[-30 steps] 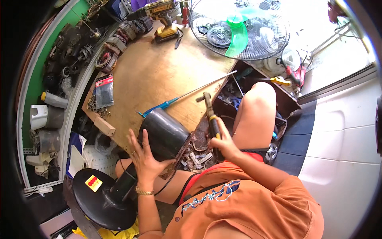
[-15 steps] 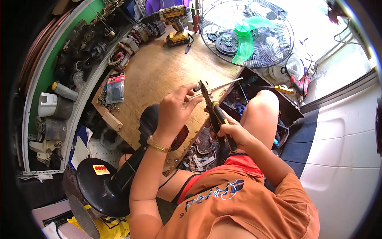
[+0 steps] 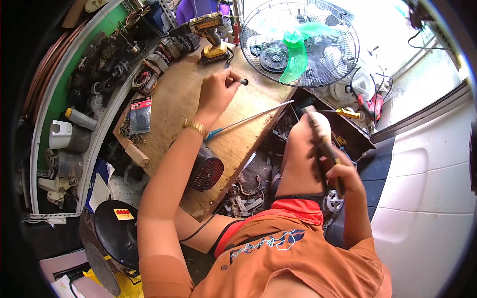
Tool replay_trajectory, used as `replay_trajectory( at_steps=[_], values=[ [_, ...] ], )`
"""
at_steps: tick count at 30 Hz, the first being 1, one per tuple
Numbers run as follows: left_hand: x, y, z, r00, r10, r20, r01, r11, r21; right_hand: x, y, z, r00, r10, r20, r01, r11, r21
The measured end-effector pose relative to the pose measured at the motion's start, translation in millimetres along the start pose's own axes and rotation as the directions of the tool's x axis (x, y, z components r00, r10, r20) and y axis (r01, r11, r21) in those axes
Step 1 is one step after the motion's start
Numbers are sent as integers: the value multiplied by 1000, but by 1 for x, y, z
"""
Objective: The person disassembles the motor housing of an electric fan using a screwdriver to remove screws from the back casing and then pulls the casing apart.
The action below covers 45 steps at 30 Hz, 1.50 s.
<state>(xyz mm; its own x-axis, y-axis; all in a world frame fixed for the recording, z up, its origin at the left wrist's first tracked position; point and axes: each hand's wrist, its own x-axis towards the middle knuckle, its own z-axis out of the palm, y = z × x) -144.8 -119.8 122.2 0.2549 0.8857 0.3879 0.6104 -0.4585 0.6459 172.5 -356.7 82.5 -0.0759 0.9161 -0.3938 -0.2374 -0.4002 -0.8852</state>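
Note:
Above the wooden workbench, my left hand [image 3: 217,94] is closed, pinching a small dark round piece [image 3: 244,82] at its fingertips. My right hand [image 3: 345,176] is wrapped around the handles of pliers [image 3: 324,151] with black and yellow grips. The pliers are held over my knee and smeared by motion, so how far their jaws are apart cannot be made out. A long screwdriver [image 3: 251,117] with a blue handle lies across the bench beyond my left wrist. Beside my left forearm is a black vented housing [image 3: 205,173].
A wire fan guard [image 3: 343,64] with green blades [image 3: 296,59] stands at the far right. A cordless drill [image 3: 212,39] and several wound motor coils [image 3: 158,62] line the back left. Left of the bench are shelves of motor parts. An open drawer [image 3: 365,141] sits at the right.
My right hand and the pliers have swung right, away from my left hand. The left hand has moved forward with the small piece. The screwdriver's blue handle now shows.

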Motion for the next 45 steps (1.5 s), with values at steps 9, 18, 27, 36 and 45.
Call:
replay_trajectory(
  at_steps=[9, 18, 27, 36, 45],
  values=[
    [113, -17, 45, 992, -50, 119, 87, 938, -336, 118, 118, -168, 669, -673, -316, -95, 345, -934],
    [-37, 10, -105, 964, 174, 200, -203, 969, 138, 141, 179, -153, 797, -523, -303, -313, 71, -947],
    [-253, 5, -125, 956, -251, 153, 180, 912, 367, 143, 13, 62, 408, -900, 154, 585, 128, -801],
    [-263, -13, -106, 965, -256, -57, 245, 802, 545, 274, 78, 270, 413, -247, 876, 863, -202, -464],
    [-267, -14, -111, 945, -294, -144, 325, 791, 519, 225, -67, 281, 419, -776, 471, 773, 34, -633]
  ],
)
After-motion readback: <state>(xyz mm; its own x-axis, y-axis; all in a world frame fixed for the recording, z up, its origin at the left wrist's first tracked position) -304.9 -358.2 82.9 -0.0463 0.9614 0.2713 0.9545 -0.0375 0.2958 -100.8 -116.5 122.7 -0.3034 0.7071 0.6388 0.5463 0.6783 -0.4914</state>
